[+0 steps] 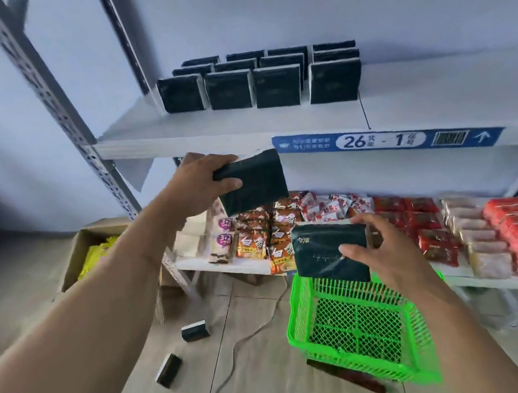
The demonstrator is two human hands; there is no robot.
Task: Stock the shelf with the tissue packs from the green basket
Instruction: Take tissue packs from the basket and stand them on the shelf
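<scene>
Grey shelf (273, 121) carries 4 columns of dark packs at its back left. Left hand (202, 184), fingers clamped on 1 tissue pack (255, 180), sits just below the front edge, nearer. Right hand (374, 246) grips another pack (325, 253) above the green basket (363, 331), which looks empty.

Bright even daylight, soft shadows, motion blur, bowed wide-angle edges
</scene>
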